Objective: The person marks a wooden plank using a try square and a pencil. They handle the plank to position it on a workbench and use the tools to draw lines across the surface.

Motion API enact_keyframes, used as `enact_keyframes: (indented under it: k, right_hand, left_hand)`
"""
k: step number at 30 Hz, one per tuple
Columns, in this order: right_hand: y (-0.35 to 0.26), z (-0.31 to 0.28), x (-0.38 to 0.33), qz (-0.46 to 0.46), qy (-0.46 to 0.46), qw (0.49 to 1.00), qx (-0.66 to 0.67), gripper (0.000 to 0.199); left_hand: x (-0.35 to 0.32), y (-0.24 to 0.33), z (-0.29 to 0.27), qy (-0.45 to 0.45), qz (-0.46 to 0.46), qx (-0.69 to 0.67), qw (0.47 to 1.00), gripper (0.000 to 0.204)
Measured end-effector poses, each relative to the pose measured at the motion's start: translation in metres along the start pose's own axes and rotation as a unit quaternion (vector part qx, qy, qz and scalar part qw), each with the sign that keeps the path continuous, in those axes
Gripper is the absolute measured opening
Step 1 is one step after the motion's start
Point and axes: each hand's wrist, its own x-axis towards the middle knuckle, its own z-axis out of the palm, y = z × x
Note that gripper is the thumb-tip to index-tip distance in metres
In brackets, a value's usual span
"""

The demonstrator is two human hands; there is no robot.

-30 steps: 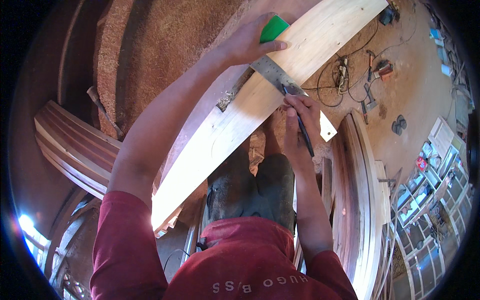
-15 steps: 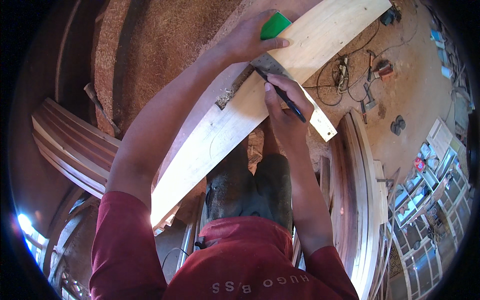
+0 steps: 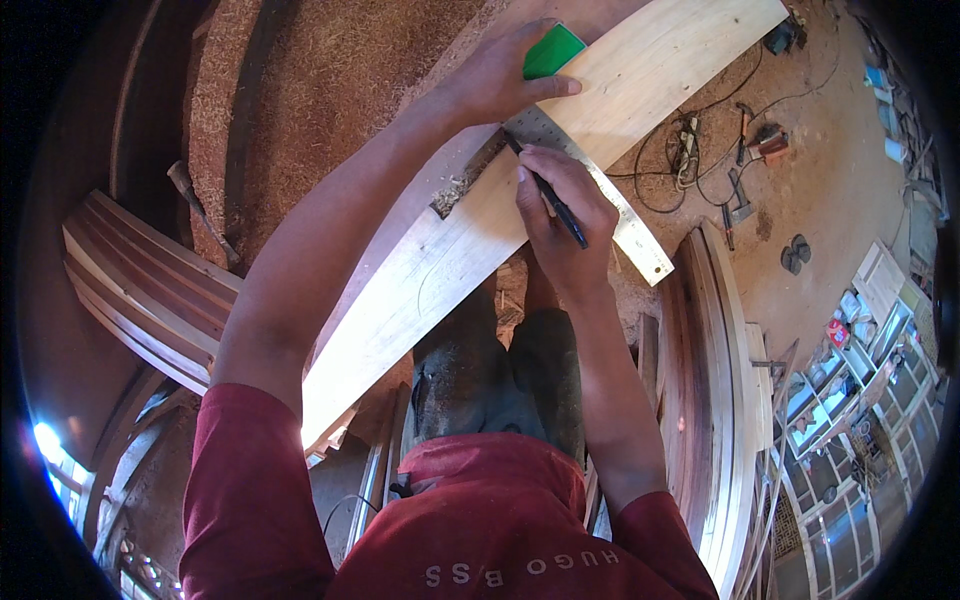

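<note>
Gripping a dark pencil at centre frame, the right hand is pressing its tip against the metal square lying across the pale curved plank. Farther up, the left hand is closing over the square's green stock, pinning it down. If that hold is loosening, the blade could be slipping and skewing the line.

Single head-worn fisheye; looks steeply down; close over plank

The left hand pins a green-handled square on the plank; the right hand holds a pencil.
</note>
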Motion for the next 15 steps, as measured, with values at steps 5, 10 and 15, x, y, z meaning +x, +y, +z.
enact_keyframes:
  k: [5, 10, 15]
  right_hand:
    - [-0.001, -0.001, 0.001, -0.001, -0.005, 1.0, -0.011, 0.022]
    - [0.003, 0.003, 0.0, -0.008, -0.014, 0.999, -0.031, 0.023]
    - [-0.002, -0.002, 0.001, -0.03, -0.031, 0.996, -0.082, 0.025]
  left_hand:
    - [0.001, 0.005, 0.0, -0.011, -0.019, -0.012, 1.0, 0.095]
    - [-0.001, 0.009, -0.003, -0.017, -0.026, -0.038, 0.999, 0.094]
    - [-0.002, 0.011, 0.001, 0.02, -0.005, -0.03, 0.999, 0.085]
